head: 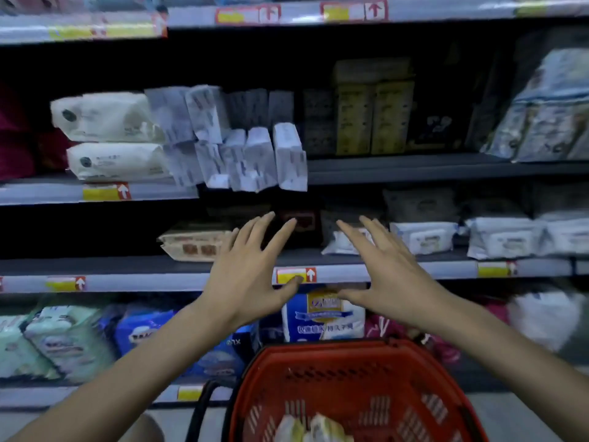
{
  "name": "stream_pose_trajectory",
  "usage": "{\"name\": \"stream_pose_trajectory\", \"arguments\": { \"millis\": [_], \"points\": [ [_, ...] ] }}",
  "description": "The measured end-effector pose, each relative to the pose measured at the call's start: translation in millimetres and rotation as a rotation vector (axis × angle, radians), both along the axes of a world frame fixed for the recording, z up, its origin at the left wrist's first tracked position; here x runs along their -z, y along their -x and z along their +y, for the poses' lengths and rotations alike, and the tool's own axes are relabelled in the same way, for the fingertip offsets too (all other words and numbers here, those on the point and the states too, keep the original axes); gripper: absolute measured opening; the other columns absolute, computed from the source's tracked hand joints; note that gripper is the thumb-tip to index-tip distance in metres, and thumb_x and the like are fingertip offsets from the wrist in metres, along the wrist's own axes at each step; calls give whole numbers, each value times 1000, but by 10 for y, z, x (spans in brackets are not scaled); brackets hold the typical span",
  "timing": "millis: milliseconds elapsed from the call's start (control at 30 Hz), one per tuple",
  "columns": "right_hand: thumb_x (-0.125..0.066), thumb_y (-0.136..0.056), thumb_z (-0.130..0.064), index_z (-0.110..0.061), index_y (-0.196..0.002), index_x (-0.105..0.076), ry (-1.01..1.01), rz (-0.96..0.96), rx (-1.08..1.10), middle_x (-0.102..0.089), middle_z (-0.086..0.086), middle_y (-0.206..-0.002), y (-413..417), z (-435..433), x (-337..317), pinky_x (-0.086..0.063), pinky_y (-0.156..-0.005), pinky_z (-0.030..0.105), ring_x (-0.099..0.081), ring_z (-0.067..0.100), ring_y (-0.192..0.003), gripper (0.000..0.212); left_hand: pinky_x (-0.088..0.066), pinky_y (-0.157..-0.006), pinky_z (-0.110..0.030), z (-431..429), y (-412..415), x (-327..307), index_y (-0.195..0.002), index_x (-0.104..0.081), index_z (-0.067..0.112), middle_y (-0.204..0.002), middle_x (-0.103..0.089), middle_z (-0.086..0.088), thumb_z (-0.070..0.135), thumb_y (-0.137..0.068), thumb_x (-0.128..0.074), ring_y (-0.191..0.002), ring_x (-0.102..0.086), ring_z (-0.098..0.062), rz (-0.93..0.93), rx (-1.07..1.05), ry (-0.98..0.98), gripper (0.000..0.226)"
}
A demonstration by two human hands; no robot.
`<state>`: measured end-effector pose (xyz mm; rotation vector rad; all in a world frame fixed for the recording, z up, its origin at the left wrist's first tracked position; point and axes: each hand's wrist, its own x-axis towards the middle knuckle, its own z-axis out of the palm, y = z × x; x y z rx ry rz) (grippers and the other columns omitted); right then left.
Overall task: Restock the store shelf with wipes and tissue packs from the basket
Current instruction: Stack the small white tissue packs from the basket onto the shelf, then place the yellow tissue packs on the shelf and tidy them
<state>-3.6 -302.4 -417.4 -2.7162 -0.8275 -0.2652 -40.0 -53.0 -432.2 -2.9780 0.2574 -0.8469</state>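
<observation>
Head view is giving me both hands raised in front of the middle shelf [159,266], and neither one is holding anything. The left hand [251,275] is spreading its fingers wide and straight, back of the hand toward me. Its fingertips are lying over the dark gap of the shelf just right of a beige wipes pack [194,242], and its thumb is overlapping the yellow and red price label [310,275] on the shelf edge. The right hand [392,279] is likewise fanning open, its fingertips lying in front of a white wipes pack [333,247] that is sitting tilted on the same shelf. I cannot tell whether either hand is touching these packs or only hovering before them. More white wipes packs [424,237] are lining the shelf further right, clear of the right hand.

The red basket [350,393] is sitting at the bottom of the picture, below and between the two forearms. A few pale packs [306,429] are lying on its floor, well apart from both hands. On the shelf above, blue-white tissue packs [255,157] are standing in a crowded row, some leaning, beside two cream packs [108,116] stacked at the left. Under the middle shelf, a blue and white pack [322,317] is showing between the two hands, just behind the right thumb.
</observation>
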Motion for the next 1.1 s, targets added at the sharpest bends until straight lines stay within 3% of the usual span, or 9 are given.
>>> {"name": "stream_pose_trajectory", "arguments": {
  "millis": [200, 433, 533, 633, 800, 867, 967, 1033, 1100],
  "points": [
    [-72, -85, -58, -38, -162, 7, 76, 171, 54, 7, 5, -171, -21, -421, 965, -6, -127, 40, 6, 24, -158, 112, -43, -111, -52, -385, -101, 991, -159, -36, 28, -156, -45, -11, 69, -85, -48, -139, -47, -36, 161, 105, 7, 85],
    [-72, -84, -49, -25, -164, -8, 279, 425, 29, -22, 11, -164, -21, -717, 2336, -24, -124, 40, -25, 30, -152, 105, -47, -103, -48, -596, -119, 2379, -158, -36, 30, -147, -52, -4, 71, -83, -32, -132, -54, -32, 628, 46, 5, 86],
    [-70, -86, -40, -23, -161, -19, 432, 545, -27, -38, 12, -155, 30, -823, 2867, -38, -116, 39, -43, 32, -141, 92, -50, -98, -44, -671, -163, 2990, -157, -33, 28, -144, -52, -4, 64, -93, -45, -128, -57, -32, 874, 8, -10, 75],
    [-62, -92, -33, -23, -158, -30, 544, 613, -99, -38, 11, -156, 107, -963, 3249, -43, -112, 38, -46, 31, -139, 74, -55, -90, -43, -769, -234, 3473, -153, -36, 21, -141, -55, -8, 59, -96, -56, -121, -61, -34, 1084, -84, 58, 71],
    [-63, -90, -41, -26, -140, -54, 583, 849, 20, -61, 6, -136, 65, -1262, 3578, -50, -100, 31, -61, 28, -122, 53, -57, -81, -40, -908, -405, 4060, -127, -60, 6, -113, -69, -11, 59, -95, -58, -102, -68, -32, 1248, -228, 203, 62],
    [-63, -88, -44, -25, -132, -61, 628, 935, 41, -65, 6, -131, 62, -1321, 3646, -47, -103, 29, -61, 26, -120, 48, -56, -81, -40, -956, -462, 4237, -126, -62, 1, -120, -68, -17, 57, -98, -59, -106, -67, -33, 1301, -244, 219, 63],
    [-55, -89, -53, -29, -141, -54, 769, 941, 55, -58, 3, -143, 126, -1361, 3694, -20, -122, 38, -47, 25, -137, 57, -50, -102, -41, -1041, -545, 4522, -123, -65, -7, -150, -51, -23, 64, -93, -63, -134, -53, -37, 1314, -283, 273, 77],
    [-52, -91, -55, -31, -149, -46, 815, 938, 78, -49, 3, -154, 175, -1402, 3698, -7, -126, 42, -35, 24, -148, 63, -47, -105, -42, -1167, -584, 4664, -141, -52, -3, -156, -41, -21, 72, -84, -67, -140, -44, -38, 1290, -347, 316, 95],
    [-49, -94, -56, -31, -151, -43, 845, 967, 92, -44, 4, -158, 203, -1473, 3668, -3, -126, 44, -29, 26, -151, 63, -49, -94, -41, -1344, -611, 4735, -154, -33, 4, -157, -29, -22, 72, -78, -73, -138, -43, -39, 1244, -402, 359, 109]
  ]
}}
